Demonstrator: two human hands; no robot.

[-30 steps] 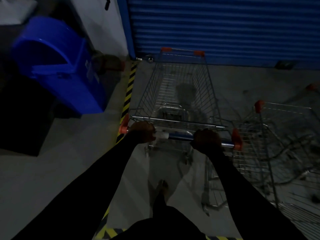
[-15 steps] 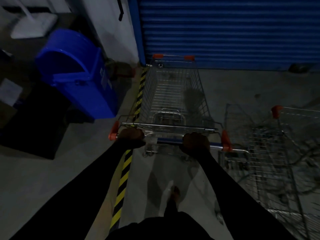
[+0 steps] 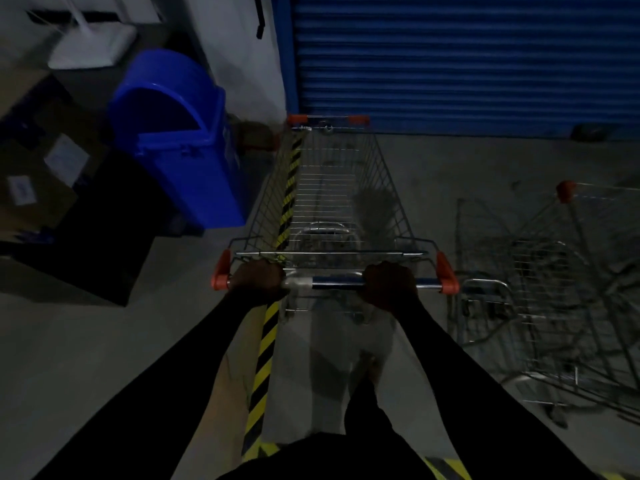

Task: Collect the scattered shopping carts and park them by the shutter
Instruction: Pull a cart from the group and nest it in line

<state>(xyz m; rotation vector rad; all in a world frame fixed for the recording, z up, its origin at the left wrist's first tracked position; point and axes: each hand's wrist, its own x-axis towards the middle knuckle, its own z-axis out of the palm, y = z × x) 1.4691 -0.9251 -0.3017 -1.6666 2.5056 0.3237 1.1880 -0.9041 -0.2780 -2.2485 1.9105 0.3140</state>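
Black sleeves run up from the bottom of the frame to the handle of a wire shopping cart at centre. The left grip is wrapped round the bar just inside its orange end cap. The right grip is clamped on the bar right of the middle, with the blue stretch of the bar bare between them. The cart's left side stands over a yellow-and-black floor stripe. Its nose points up the frame, close to the foot of the blue shutter; whether it touches cannot be told. At centre right a second cart stands just beside it, and a blue bin sits at upper left.

The step in hand looks like the last nosing-in of this cart. What it likely needs next is a short, straight push that keeps clear of bin and neighbour, then a release to fetch another stray.
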